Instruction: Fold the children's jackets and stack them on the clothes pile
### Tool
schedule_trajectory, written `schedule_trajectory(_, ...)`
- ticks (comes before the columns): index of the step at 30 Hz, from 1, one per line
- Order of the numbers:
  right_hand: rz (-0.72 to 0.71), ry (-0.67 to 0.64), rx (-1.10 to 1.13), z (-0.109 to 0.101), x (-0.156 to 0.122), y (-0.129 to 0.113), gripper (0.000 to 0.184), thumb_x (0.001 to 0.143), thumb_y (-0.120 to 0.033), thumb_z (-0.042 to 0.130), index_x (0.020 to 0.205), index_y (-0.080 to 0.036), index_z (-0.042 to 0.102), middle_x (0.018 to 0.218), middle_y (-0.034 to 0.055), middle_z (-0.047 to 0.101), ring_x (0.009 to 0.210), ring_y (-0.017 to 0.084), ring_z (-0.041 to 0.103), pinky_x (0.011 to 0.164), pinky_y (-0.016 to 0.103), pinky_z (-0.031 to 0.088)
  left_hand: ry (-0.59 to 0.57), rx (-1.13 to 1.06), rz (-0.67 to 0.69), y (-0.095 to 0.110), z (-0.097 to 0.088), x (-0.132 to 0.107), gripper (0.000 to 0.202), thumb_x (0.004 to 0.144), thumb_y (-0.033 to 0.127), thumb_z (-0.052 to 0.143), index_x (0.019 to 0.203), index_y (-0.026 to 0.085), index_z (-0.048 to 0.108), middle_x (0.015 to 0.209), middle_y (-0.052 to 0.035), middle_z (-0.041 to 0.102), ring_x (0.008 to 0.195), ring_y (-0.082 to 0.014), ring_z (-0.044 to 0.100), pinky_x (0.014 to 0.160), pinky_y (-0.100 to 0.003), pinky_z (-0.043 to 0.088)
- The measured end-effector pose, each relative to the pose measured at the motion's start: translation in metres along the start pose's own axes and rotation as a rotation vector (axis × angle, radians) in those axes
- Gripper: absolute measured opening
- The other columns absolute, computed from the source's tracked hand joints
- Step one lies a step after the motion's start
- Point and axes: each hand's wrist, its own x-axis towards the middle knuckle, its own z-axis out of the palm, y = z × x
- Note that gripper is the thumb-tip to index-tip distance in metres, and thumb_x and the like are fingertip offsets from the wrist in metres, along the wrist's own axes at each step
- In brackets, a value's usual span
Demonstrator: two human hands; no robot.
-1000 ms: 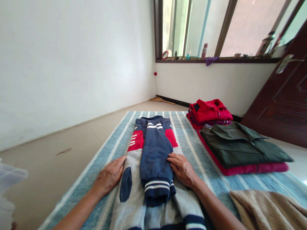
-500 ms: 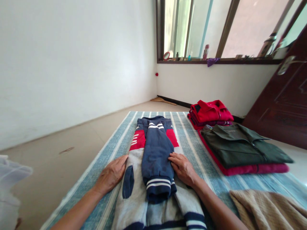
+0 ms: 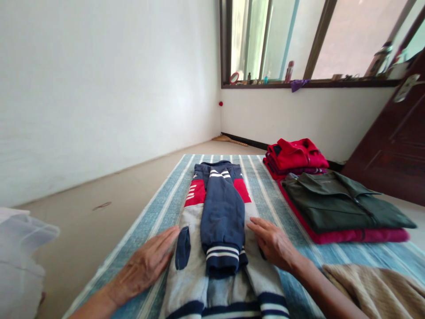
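Note:
A grey, navy and red jacket [image 3: 191,283] lies lengthwise on the blue striped cloth in front of me. Its sides and sleeves are folded inward, with one navy sleeve [image 3: 223,212] on top and its striped cuff towards me. Flat along the jacket's left edge, beside the navy pocket trim, rests my left hand [image 3: 149,257], fingers stretched out. My right hand [image 3: 274,241] is at the right edge, fingers extended and touching the grey fabric. Neither hand grips anything.
To the right lie a folded dark green jacket [image 3: 341,204] on a magenta garment [image 3: 372,235], and a red folded stack [image 3: 299,155] behind. A tan knit garment [image 3: 375,283] is at the lower right. White sheer fabric [image 3: 23,252] hangs at left. A dark red door [image 3: 395,146] stands right.
My right hand has moved off the navy sleeve to the jacket's right edge. My left hand has flattened and shifted slightly towards me. The view has turned a little left.

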Motion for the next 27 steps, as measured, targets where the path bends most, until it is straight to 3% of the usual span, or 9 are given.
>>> schedule_trajectory(5, 0.023, -0.160, -0.093, -0.023, -0.033, -0.009, 0.063, 0.076, -0.002, 0.042, 0.135, -0.020, 0.054, 0.142, 0.0141, 0.051, 0.129, 0.028, 0.050, 0.105, 0.047, 0.044, -0.077, -0.025, 0.071, 0.021, -0.015, -0.010, 0.069, 0.090, 0.021, 0.047, 0.153, 0.027, 0.022, 0.149, -0.0038, 0.044, 0.128, -0.0223, 0.052, 0.106, -0.031, 0.044)
schedule_trajectory(13, 0.005, -0.368, -0.062, -0.043, -0.059, -0.026, 0.083, 0.065, -0.004, 0.053, 0.145, -0.024, 0.039, 0.152, 0.0154, 0.036, 0.139, 0.031, 0.036, 0.109, 0.047, 0.037, 0.076, -0.085, 0.023, 0.039, 0.003, -0.019, 0.068, 0.084, 0.032, 0.041, 0.151, 0.032, 0.029, 0.149, 0.0002, 0.044, 0.128, -0.0247, 0.051, 0.106, -0.035, 0.043)
schedule_trajectory(20, -0.064, -0.350, -0.066, -0.047, -0.066, -0.019, 0.085, 0.064, -0.005, 0.052, 0.145, -0.025, 0.037, 0.156, 0.0128, 0.029, 0.142, 0.029, 0.028, 0.113, 0.049, 0.031, 0.057, -0.118, 0.061, 0.042, -0.001, -0.018, 0.067, 0.085, 0.031, 0.040, 0.151, 0.029, 0.028, 0.148, -0.0032, 0.046, 0.130, -0.0239, 0.049, 0.108, -0.037, 0.041)
schedule_trajectory(27, -0.107, -0.228, -0.128, -0.023, -0.080, -0.010, 0.067, 0.082, -0.015, 0.058, 0.144, -0.026, 0.039, 0.152, 0.0151, 0.037, 0.138, 0.030, 0.036, 0.110, 0.048, 0.038, -0.022, -0.131, 0.125, 0.044, -0.012, -0.013, 0.068, 0.087, 0.020, 0.040, 0.152, 0.027, 0.025, 0.148, -0.0061, 0.046, 0.131, -0.0250, 0.049, 0.107, -0.038, 0.043)
